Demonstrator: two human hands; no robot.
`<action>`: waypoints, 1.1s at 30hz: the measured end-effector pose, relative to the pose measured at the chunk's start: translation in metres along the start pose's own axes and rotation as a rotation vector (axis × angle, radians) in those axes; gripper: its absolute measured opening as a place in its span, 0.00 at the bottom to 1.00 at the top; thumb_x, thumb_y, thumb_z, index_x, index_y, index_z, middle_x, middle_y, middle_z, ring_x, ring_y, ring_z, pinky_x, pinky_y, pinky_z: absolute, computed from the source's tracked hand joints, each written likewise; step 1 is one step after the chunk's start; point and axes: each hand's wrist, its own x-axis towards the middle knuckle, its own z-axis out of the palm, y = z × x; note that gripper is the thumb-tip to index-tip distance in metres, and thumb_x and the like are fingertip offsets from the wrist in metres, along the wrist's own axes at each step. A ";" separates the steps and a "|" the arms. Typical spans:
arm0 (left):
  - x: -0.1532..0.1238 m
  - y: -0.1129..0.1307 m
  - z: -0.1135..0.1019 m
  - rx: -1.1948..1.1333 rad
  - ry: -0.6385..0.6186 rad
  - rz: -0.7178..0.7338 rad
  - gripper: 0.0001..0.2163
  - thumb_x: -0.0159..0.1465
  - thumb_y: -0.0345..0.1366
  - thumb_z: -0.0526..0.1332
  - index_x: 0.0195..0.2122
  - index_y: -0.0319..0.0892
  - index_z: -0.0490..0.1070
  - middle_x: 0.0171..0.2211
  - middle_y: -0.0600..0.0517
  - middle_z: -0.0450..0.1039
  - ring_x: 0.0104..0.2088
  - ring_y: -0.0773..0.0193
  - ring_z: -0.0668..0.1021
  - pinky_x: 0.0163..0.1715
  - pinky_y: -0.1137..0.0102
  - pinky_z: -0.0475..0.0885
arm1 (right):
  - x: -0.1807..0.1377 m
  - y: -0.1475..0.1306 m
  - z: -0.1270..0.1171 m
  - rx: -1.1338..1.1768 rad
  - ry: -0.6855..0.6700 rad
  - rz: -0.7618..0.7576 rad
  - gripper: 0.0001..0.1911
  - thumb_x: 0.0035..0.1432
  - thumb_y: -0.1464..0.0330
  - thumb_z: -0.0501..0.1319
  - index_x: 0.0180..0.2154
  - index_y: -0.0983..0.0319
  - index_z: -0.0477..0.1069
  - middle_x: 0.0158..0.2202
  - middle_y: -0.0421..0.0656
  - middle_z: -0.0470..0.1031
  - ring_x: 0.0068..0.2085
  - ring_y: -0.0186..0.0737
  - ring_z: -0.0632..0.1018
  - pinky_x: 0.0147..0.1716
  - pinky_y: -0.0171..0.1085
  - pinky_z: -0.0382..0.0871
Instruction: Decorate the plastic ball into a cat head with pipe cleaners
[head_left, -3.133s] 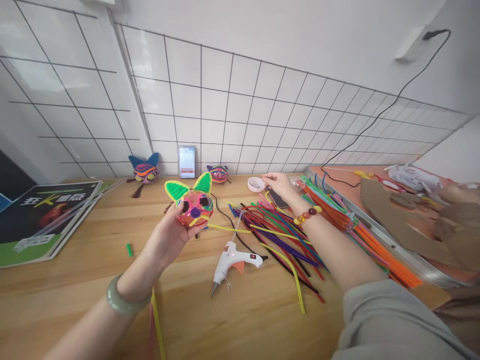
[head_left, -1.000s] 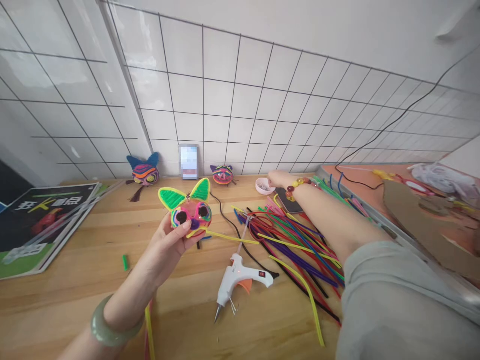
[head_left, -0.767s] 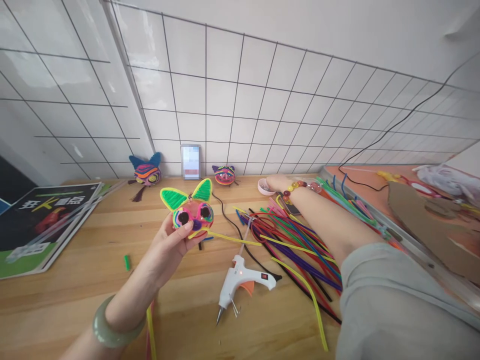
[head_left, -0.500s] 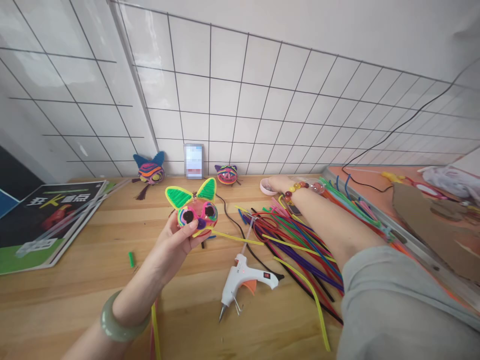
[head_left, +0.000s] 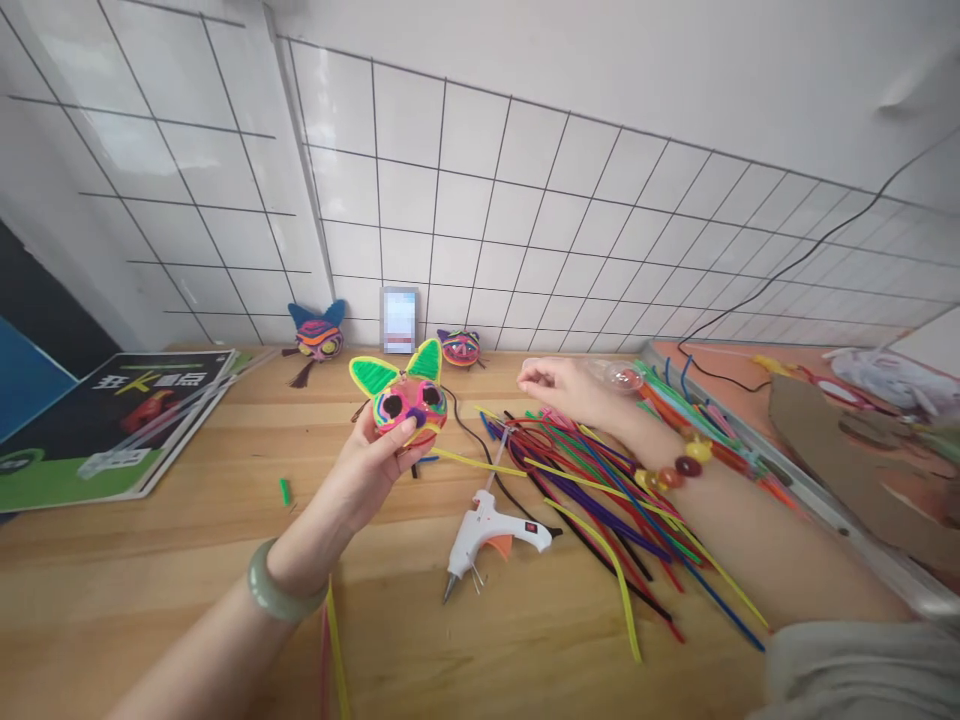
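Observation:
My left hand (head_left: 366, 472) is closed around a small cat-face mask (head_left: 406, 396) made of coloured pipe cleaners, with green ears and black eyes, and holds it up above the wooden table (head_left: 187, 560). A yellow pipe cleaner (head_left: 480, 465) trails from the mask to the right. My right hand (head_left: 564, 386) hovers over the far end of a pile of pipe cleaners (head_left: 600, 470), its fingertips pinched together; what they hold, if anything, is too small to make out. A beaded bracelet (head_left: 679, 467) sits on that forearm.
A white glue gun (head_left: 489, 528) lies between my arms, its black cord running to the wall. Two finished masks (head_left: 319, 338) (head_left: 459, 347) and a small upright card (head_left: 399, 320) stand by the tiled wall. Booklets (head_left: 127, 420) lie left; a tray (head_left: 862, 540) with cardboard (head_left: 847, 450) lies right.
My right hand has drawn back from the small white bowl at the far side, fingers now pinched. The left hand still holds the mask, turned slightly. The view has shifted left.

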 end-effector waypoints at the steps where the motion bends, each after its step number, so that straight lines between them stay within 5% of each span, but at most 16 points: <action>1: 0.000 -0.001 0.000 -0.005 -0.001 -0.006 0.27 0.50 0.36 0.77 0.49 0.45 0.70 0.46 0.49 0.79 0.41 0.60 0.82 0.41 0.66 0.82 | -0.012 -0.015 0.003 0.041 0.010 -0.040 0.12 0.66 0.64 0.57 0.40 0.62 0.77 0.35 0.41 0.79 0.34 0.34 0.77 0.34 0.32 0.68; 8: 0.001 -0.009 -0.003 0.017 -0.049 -0.005 0.22 0.54 0.39 0.74 0.48 0.44 0.70 0.43 0.48 0.78 0.40 0.61 0.82 0.39 0.64 0.81 | -0.072 -0.094 0.033 0.362 0.106 -0.306 0.06 0.64 0.71 0.59 0.35 0.61 0.75 0.32 0.41 0.76 0.32 0.33 0.74 0.34 0.33 0.67; 19: 0.019 -0.005 -0.025 0.035 -0.009 0.061 0.22 0.50 0.34 0.77 0.45 0.43 0.74 0.40 0.52 0.80 0.39 0.64 0.81 0.45 0.65 0.77 | -0.114 -0.128 0.065 0.572 0.075 -0.188 0.06 0.62 0.74 0.61 0.33 0.60 0.74 0.32 0.39 0.76 0.33 0.33 0.75 0.32 0.30 0.68; 28: -0.003 -0.015 0.005 -0.161 -0.089 -0.109 0.17 0.58 0.49 0.70 0.41 0.41 0.76 0.42 0.45 0.81 0.44 0.59 0.82 0.52 0.65 0.76 | -0.092 -0.147 0.071 0.029 0.239 -0.339 0.09 0.66 0.75 0.56 0.35 0.62 0.74 0.35 0.45 0.78 0.37 0.38 0.78 0.37 0.35 0.70; 33: -0.019 -0.020 0.021 -0.229 -0.099 -0.204 0.22 0.61 0.56 0.65 0.39 0.39 0.79 0.36 0.47 0.82 0.41 0.58 0.82 0.51 0.66 0.76 | -0.075 -0.163 0.080 -0.259 0.147 -0.306 0.10 0.66 0.76 0.55 0.36 0.65 0.75 0.36 0.49 0.78 0.37 0.44 0.79 0.36 0.39 0.70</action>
